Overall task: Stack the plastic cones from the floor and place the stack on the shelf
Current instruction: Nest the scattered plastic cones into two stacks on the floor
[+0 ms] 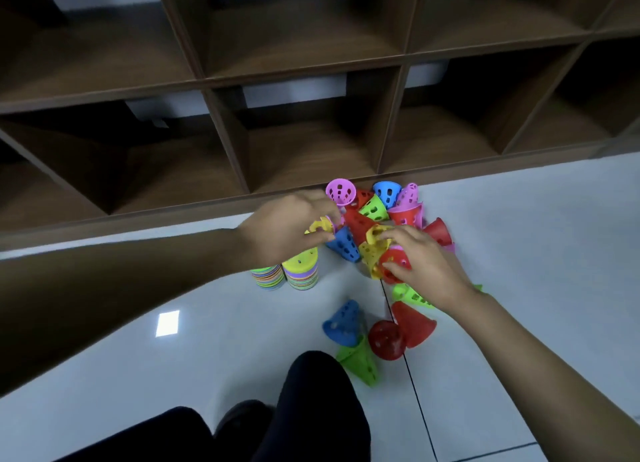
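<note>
A heap of perforated plastic cones [375, 212] in several colours lies on the floor against the shelf base. My left hand [287, 226] pinches a yellow cone [320, 226] at the heap's left side. My right hand [422, 264] grips a red cone [393, 265] beside a yellow one [372, 253]. Two striped stacks of cones [287, 274] stand upright below my left hand. Loose blue [343, 323], red [412, 323] and green [360, 361] cones lie nearer to me.
A dark wooden shelf unit [311, 80] with open cubbies fills the upper view; its bottom edge runs just behind the heap. Pale tiled floor [519, 253] extends to the right. My knees in dark trousers [311, 409] are at the bottom centre.
</note>
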